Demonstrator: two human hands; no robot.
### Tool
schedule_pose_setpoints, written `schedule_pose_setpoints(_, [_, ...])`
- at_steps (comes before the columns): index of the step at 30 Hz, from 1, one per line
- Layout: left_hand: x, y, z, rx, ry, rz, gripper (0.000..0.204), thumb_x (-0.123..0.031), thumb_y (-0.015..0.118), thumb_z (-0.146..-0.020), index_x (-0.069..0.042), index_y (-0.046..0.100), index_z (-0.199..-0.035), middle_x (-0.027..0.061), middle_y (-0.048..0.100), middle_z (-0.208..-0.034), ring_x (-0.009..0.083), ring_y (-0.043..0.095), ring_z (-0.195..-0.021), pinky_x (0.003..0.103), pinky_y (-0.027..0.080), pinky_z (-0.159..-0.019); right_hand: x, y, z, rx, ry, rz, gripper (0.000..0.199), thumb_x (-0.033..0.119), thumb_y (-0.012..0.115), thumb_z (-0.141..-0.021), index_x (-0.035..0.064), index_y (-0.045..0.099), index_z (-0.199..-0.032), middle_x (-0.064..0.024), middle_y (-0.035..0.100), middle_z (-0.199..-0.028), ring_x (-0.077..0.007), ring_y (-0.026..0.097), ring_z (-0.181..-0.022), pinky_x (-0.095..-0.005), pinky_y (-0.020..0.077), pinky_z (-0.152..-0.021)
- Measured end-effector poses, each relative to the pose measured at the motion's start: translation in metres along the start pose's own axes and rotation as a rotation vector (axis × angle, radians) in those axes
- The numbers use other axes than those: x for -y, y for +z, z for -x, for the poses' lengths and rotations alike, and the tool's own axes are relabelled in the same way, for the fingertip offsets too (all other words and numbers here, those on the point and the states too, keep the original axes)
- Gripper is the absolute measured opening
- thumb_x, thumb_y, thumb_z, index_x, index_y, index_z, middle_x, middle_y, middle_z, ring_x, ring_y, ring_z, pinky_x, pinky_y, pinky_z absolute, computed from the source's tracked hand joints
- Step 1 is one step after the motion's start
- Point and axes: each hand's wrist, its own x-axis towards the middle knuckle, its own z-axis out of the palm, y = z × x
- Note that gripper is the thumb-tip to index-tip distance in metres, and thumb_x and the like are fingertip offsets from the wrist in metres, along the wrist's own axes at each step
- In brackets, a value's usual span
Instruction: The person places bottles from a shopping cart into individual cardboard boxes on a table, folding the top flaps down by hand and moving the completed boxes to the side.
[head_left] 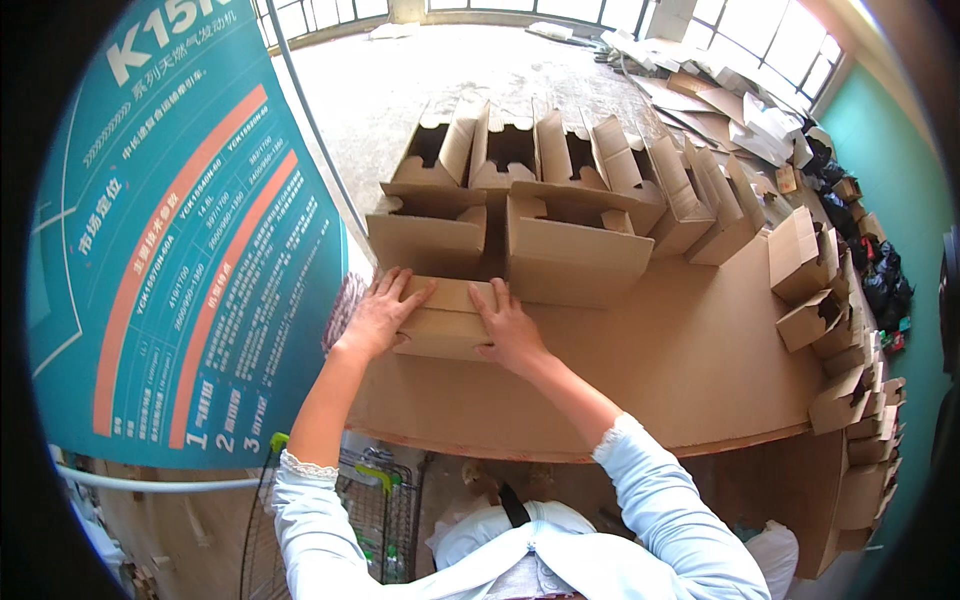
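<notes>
big teal banner (190,230) hangs at the left, w/ orange curved stripes and white print, its lower edge on a white pole (150,483). brown cardboard worktop (690,350) fills the middle.

small cardboard box (447,318) lies at the near-left part of the worktop, closed side up, long axis running left-right across the view, just in front of the open boxes. left hand (378,318) lies flat on its left end, fingers spread and pressing, not curled round it. right hand (510,328) does the same on the right end, fingers stretched out over the top face; cannot tell if the thumbs grip the near edge.

behind it: 2 larger open cardboard boxes (575,250) side by side, flaps up, then a row of approx 4 more open ones (505,145) further back, and approx 4 leaning folded ones (700,200) to the right. exact count unclear, they overlap.

right edge of the worktop: stack of small folded boxes (850,390), approx 10, running down the side. far back right, loose flat cardboard sheets (720,95) on the concrete floor (430,80) by the windows. dark bags (880,285) along the green wall (890,170).

below the worktop: wire cart (375,510) w/ green handle parts.
</notes>
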Motion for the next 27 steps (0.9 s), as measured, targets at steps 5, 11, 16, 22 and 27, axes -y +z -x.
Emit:
schedule_pose_setpoints(5, [0.051, 0.020, 0.001, -0.091, -0.123, 0.016, 0.109, -0.009, 0.082, -0.067, -0.034, 0.022, -0.154, 0.0084, 0.023, -0.160, 0.0350, 0.023, -0.146, 0.054, 0.031, -0.114, 0.018, 0.030, -0.067, -0.045, -0.010, 0.037, 0.108, 0.019, 0.082, -0.071, 0.0176, 0.015, -0.155, -0.0264, 0.012, -0.158, -0.0461, 0.049, -0.122, -0.0423, 0.0575, -0.085])
schedule_pose_setpoints(11, [0.043, 0.014, -0.013, -0.157, -0.032, 0.017, 0.110, -0.005, 0.083, -0.062, -0.023, 0.025, -0.154, 0.0112, 0.026, -0.158, 0.0374, 0.025, -0.145, 0.042, 0.035, -0.115, 0.004, 0.035, -0.030, -0.159, -0.042, -0.073, 0.093, 0.019, 0.077, -0.077, 0.0158, 0.025, -0.153, -0.0187, 0.012, -0.161, -0.0393, 0.055, -0.118, -0.0437, 0.0539, -0.092])
schedule_pose_setpoints(16, [0.025, 0.032, -0.006, -0.260, -0.115, -0.060, 0.098, 0.004, 0.075, -0.067, -0.010, 0.030, -0.153, 0.0142, 0.027, -0.158, 0.0334, 0.024, -0.146, 0.045, 0.026, -0.116, -0.042, 0.003, 0.087, -0.307, -0.154, -0.152, 0.063, 0.016, 0.068, -0.083, 0.0081, 0.044, -0.141, -0.0177, 0.036, -0.150, -0.0346, 0.060, -0.113, -0.0425, 0.0544, -0.090])
schedule_pose_setpoints(22, [-0.069, 0.058, 0.009, -0.414, -0.527, 0.033, 0.091, 0.004, 0.071, -0.075, -0.008, 0.026, -0.153, 0.0159, 0.022, -0.159, 0.0371, 0.020, -0.147, 0.048, 0.025, -0.118, -0.248, -0.108, 0.264, -0.786, 0.277, 0.012, 0.037, 0.004, 0.064, -0.080, 0.0012, 0.062, -0.118, -0.0179, 0.064, -0.118, -0.0307, 0.064, -0.105, -0.0398, 0.0525, -0.090])
schedule_pose_setpoints(27, [-0.151, 0.090, 0.016, -0.268, -0.677, 0.051, 0.090, 0.003, 0.072, -0.077, -0.009, 0.026, -0.153, 0.0170, 0.017, -0.161, 0.0373, 0.019, -0.147, 0.050, 0.027, -0.117, -0.442, -0.232, 0.365, -0.661, 0.806, 0.540, 0.058, 0.017, 0.072, -0.080, 0.0012, 0.052, -0.132, -0.0137, 0.055, -0.135, -0.0298, 0.049, -0.126, -0.0389, 0.0409, -0.107])
